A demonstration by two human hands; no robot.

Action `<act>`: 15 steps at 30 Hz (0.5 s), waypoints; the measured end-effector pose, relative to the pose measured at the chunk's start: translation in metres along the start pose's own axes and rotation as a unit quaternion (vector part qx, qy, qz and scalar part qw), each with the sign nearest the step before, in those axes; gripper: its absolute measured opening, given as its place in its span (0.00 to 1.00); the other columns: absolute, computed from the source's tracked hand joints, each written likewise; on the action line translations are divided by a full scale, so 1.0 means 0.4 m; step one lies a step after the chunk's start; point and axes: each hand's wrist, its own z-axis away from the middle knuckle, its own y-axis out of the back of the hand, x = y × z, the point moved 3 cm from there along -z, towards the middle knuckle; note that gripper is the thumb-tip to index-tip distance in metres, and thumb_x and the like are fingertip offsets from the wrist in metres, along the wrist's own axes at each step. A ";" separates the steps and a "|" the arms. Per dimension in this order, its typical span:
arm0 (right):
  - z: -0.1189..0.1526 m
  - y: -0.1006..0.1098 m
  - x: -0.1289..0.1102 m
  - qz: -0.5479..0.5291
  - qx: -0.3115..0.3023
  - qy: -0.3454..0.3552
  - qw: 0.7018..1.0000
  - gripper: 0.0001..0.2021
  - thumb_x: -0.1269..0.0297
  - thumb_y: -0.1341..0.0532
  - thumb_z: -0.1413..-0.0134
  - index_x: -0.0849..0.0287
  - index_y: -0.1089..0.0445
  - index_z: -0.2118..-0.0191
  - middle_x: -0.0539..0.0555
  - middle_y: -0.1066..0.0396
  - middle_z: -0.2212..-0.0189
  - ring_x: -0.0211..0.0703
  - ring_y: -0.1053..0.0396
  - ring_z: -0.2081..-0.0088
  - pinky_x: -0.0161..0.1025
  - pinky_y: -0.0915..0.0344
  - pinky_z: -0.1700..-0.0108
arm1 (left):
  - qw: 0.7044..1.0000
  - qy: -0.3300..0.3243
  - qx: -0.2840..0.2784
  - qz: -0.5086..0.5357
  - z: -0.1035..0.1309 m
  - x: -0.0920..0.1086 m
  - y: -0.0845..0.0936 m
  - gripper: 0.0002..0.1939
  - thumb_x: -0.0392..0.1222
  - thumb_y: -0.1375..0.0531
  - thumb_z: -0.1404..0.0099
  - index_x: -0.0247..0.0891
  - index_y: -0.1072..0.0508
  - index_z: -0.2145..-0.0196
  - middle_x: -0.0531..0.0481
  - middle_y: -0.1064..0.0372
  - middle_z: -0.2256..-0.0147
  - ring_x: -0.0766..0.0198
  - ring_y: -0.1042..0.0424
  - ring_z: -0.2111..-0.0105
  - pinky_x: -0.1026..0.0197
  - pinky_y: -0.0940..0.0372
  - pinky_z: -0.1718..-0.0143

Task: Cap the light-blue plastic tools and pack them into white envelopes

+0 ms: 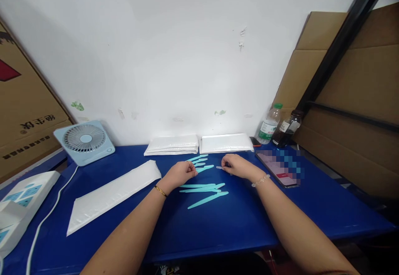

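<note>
My left hand pinches a slim turquoise eyebrow razor, its narrow end pointing right. Across a small gap, my right hand has its fingers closed on a small translucent cap, which pokes out to the left. Just behind the left fingers lie more turquoise razors, partly covered by the hand. Several others form a loose row nearer to me, and the closest razor lies at a slant on the blue table.
A white padded packet lies left of my left hand. More white packets rest along the wall. A fan and power strip occupy the left; a phone, clear bottle and dark bottle are right.
</note>
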 end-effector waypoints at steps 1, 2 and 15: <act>0.000 0.002 -0.003 -0.009 0.003 -0.003 1.000 0.04 0.71 0.43 0.49 0.59 0.31 0.70 0.51 0.30 0.74 0.38 0.35 0.72 0.34 0.42 0.68 | 0.999 0.008 -0.003 0.040 -0.002 -0.003 0.001 0.13 0.52 0.44 0.42 0.38 0.30 0.69 0.52 0.31 0.74 0.64 0.33 0.74 0.64 0.43 0.74; 0.000 0.003 -0.006 -0.020 0.006 -0.006 1.000 0.05 0.71 0.44 0.48 0.59 0.31 0.70 0.50 0.31 0.75 0.36 0.35 0.74 0.33 0.43 0.70 | 0.997 0.014 -0.010 0.082 -0.004 -0.004 0.002 0.15 0.53 0.44 0.42 0.37 0.31 0.69 0.52 0.31 0.74 0.65 0.34 0.75 0.64 0.42 0.73; 0.003 0.031 -0.050 -0.243 0.210 0.033 0.946 0.04 0.65 0.37 0.52 0.58 0.27 0.73 0.54 0.24 0.70 0.43 0.28 0.67 0.40 0.31 0.63 | 0.936 0.110 -0.024 0.333 -0.004 -0.015 0.016 0.20 0.55 0.38 0.49 0.36 0.37 0.68 0.57 0.39 0.76 0.75 0.49 0.81 0.68 0.54 0.80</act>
